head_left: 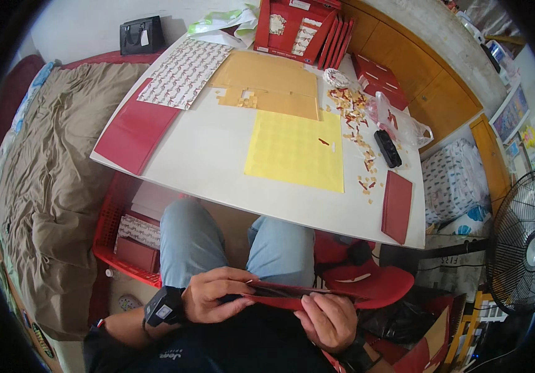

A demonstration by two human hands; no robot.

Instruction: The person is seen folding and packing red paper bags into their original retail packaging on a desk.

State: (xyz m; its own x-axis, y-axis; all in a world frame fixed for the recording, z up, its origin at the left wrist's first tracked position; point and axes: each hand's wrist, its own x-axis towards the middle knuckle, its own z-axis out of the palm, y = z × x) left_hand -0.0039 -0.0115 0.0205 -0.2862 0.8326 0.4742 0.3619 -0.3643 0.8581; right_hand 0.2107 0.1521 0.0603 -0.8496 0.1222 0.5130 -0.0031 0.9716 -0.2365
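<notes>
Close to my body, above my lap, I hold a flat dark red pouch-like piece (285,303) with both hands, seen edge-on with a dark slit along its top. My left hand (217,294) is closed on its left end, thumb below and fingers above. The right hand (329,319) pinches it toward the other end. What lies inside the slit is hidden. Ahead on the white table (208,149) lies a yellow sheet (292,152), carrying a small dark red scrap. One flat red piece (396,207) rests at the table's right edge, and a larger red sheet (137,133) at its left.
Patterned sheets (184,71) and tan sheets (273,78) cover the table's far side. Loose scraps (351,109), a black case (387,148) and red boxes (379,81) sit right. A red basket (107,233) stands below left, a fan (525,242) at right.
</notes>
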